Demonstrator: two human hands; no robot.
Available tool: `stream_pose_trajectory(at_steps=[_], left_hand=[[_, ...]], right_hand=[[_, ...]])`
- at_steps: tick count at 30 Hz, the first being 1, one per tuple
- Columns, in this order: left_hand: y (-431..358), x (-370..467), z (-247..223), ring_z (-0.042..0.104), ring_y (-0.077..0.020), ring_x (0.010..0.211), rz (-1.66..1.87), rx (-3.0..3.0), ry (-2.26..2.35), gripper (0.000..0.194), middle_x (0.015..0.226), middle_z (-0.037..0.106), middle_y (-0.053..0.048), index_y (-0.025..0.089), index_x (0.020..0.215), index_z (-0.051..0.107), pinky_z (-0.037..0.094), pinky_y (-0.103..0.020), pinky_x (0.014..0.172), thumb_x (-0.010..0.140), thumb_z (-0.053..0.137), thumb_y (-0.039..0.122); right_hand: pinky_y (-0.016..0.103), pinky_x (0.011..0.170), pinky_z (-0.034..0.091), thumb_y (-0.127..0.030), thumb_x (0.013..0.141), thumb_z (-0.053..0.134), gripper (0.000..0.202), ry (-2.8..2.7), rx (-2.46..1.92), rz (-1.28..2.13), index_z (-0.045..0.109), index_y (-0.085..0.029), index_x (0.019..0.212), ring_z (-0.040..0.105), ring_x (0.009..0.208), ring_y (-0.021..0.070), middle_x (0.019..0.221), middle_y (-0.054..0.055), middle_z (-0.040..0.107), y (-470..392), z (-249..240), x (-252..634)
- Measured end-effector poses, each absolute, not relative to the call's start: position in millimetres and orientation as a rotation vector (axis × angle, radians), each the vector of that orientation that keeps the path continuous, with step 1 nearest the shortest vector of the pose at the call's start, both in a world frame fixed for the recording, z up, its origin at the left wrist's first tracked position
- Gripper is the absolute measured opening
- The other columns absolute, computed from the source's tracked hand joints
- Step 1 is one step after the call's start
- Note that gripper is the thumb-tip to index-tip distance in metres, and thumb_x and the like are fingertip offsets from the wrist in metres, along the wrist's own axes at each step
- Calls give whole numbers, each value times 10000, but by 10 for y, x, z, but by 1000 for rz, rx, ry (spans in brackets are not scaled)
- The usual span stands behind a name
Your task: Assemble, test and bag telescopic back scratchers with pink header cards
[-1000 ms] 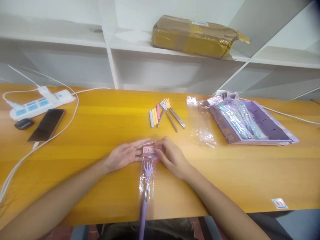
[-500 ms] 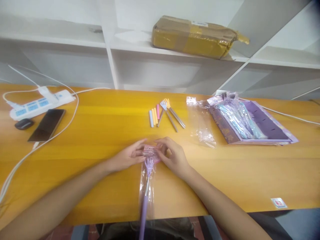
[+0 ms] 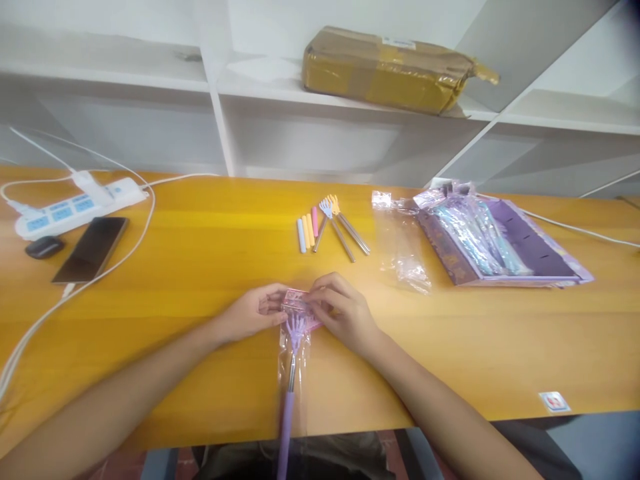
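A purple back scratcher (image 3: 286, 423) with a hand-shaped head lies inside a clear plastic sleeve (image 3: 302, 387), its handle reaching past the table's front edge. At the top of the sleeve is a pink printed header card (image 3: 296, 300). My left hand (image 3: 257, 311) pinches the card's left side between thumb and fingers. On the other side, my right hand (image 3: 344, 312) is closed on the card's right part, fingertips and thumb together. Beyond my hands lie blue and orange scratcher heads on metal rods (image 3: 345, 230), beside several coloured handle grips (image 3: 307, 230).
At right stands a purple display box (image 3: 520, 283) holding wrapped scratchers (image 3: 475, 233), with empty plastic sleeves (image 3: 405, 247) beside it. A power strip (image 3: 80, 208), a phone (image 3: 91, 250), a black case (image 3: 44, 247) and white cables lie left. A taped carton (image 3: 385, 70) rests on the shelf.
My right hand's fingers have closed down onto the header card, and my left fingers have drawn in against its edge. The packaged scratcher has hardly moved.
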State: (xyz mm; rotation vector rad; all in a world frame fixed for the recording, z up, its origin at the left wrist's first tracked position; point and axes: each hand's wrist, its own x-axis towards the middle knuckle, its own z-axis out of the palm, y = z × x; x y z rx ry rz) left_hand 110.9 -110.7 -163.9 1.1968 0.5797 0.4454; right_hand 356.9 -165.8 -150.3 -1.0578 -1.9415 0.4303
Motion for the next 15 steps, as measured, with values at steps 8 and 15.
stream_pose_trajectory(at_steps=[8,15], left_hand=[[-1117,1131,-1613,675,-285,1266,494,1226,576,361,1332,726,-142,188,1279,684,484,-449,1126,965,741,358],[-1137,1142,-1624,698,-251,1145,523,1304,682,326,1219,744,-110,172,1205,701,522,-387,1027,1004,669,428]], right_hand=[[306,685,582,-160,1024,600,197,-2010,-1092,357,720,-257,1148,678,824,156,1094,91,644,-1690,-1580,3575],[281,656,575,-158,1027,611,150,-2062,-1113,353,690,-232,1130,670,785,125,1158,90,614,-1701,-1664,3526]])
